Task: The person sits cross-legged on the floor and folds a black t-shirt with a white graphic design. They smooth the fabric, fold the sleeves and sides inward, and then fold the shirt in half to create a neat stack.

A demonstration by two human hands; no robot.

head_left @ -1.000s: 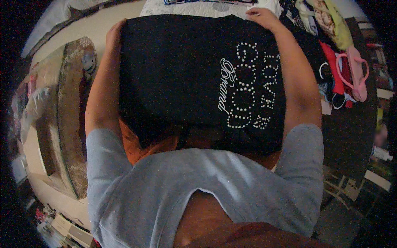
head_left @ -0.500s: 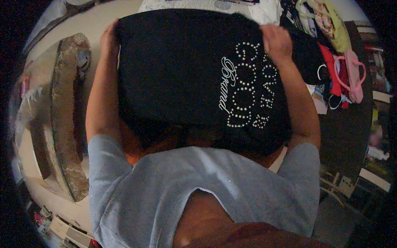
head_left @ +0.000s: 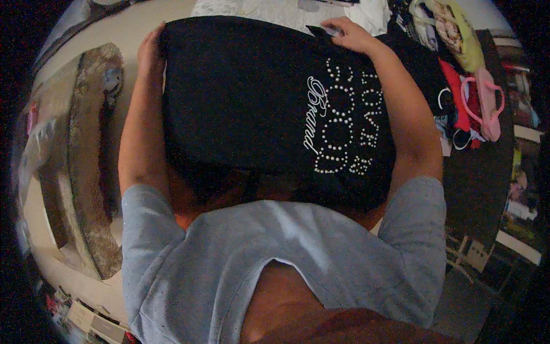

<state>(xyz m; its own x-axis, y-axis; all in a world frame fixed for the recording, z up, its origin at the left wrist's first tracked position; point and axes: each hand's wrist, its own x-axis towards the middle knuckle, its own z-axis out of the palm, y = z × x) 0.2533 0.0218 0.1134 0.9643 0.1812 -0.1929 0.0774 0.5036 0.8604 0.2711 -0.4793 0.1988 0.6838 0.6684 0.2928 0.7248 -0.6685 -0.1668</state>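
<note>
A black T-shirt (head_left: 235,97) with white script and rhinestone lettering is spread across my lap, the lettering running sideways on its right part. At the far left corner my left hand (head_left: 151,53) grips the shirt's edge; the fingertips are partly hidden behind the cloth. My right hand (head_left: 350,36) is at the far edge, right of the middle, with fingers closed on a small raised fold of black fabric. The shirt's near edge hangs in dark folds by my legs.
A white cloth (head_left: 369,14) lies beyond the shirt. On the right, a dark surface (head_left: 472,178) holds a pink strapped item (head_left: 490,106), a red cloth (head_left: 455,94) and a yellow-green cloth (head_left: 467,49). A brown patterned cushion-like piece (head_left: 91,166) stands at the left.
My right hand has moved left along the far edge from the right corner and lifted a bit of fabric there. The lettering shows more fully. My left hand has stayed in place.
</note>
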